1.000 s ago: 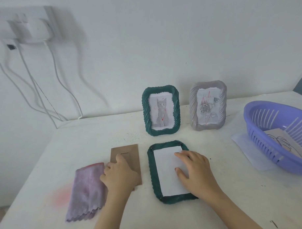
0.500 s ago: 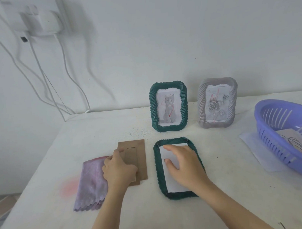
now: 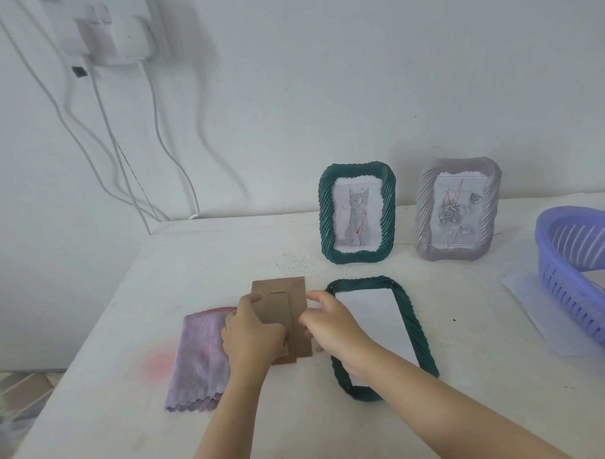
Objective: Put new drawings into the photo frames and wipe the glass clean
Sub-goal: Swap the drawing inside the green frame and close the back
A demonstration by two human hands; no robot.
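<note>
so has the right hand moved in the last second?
Yes. The right hand went left, off the paper in the flat green frame, to the backing board.

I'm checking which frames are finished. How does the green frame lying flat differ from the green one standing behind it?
The standing green frame is upright, facing the camera and showing a cat drawing. The flat green frame lies face down with its back open and plain white paper inside. Both share a dark green twisted rim.

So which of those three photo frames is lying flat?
The dark green ribbed frame nearest the person, white paper in its open back. The green cat-picture frame and grey rose-picture frame stand upright behind it.
</note>
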